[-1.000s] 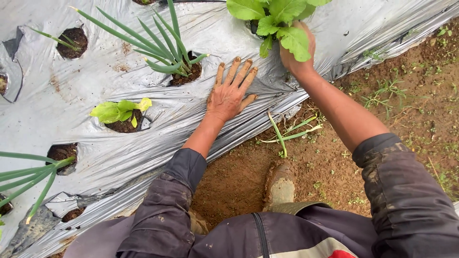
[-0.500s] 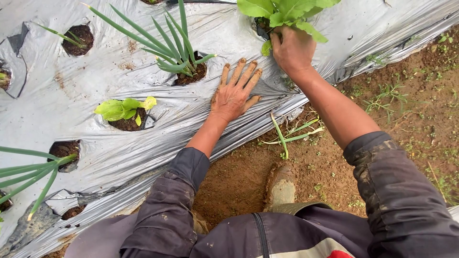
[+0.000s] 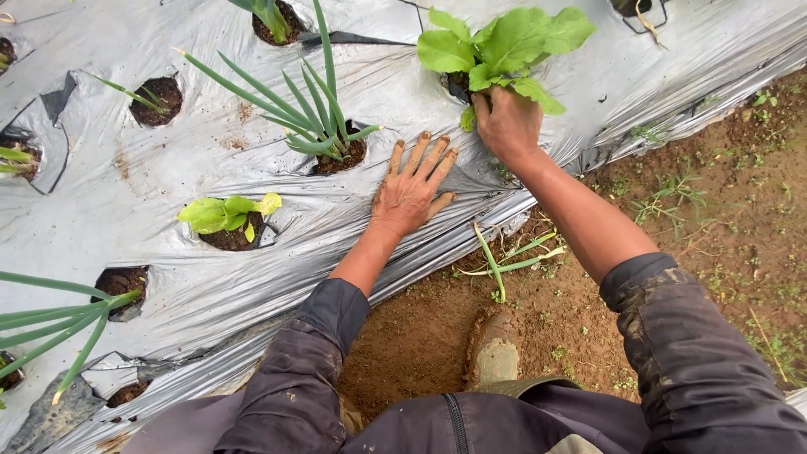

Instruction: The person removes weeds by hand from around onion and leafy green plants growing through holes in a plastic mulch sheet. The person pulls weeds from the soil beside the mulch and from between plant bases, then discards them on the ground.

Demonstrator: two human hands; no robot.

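On silver mulch sheet [image 3: 151, 193], far right: my right hand [image 3: 507, 124], lower than a second ago, closed around leafy seedling [image 3: 504, 46] base at its hole; left hand [image 3: 414, 187] unmoved, flat, fingers spread.

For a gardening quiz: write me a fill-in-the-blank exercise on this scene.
1. The left hand lies ____ on the silver plastic sheet.
2. The right hand grips the base of a ____-leaved plant.
3. Each plant grows through a ____ in the sheet.

Missing words: flat; broad; hole
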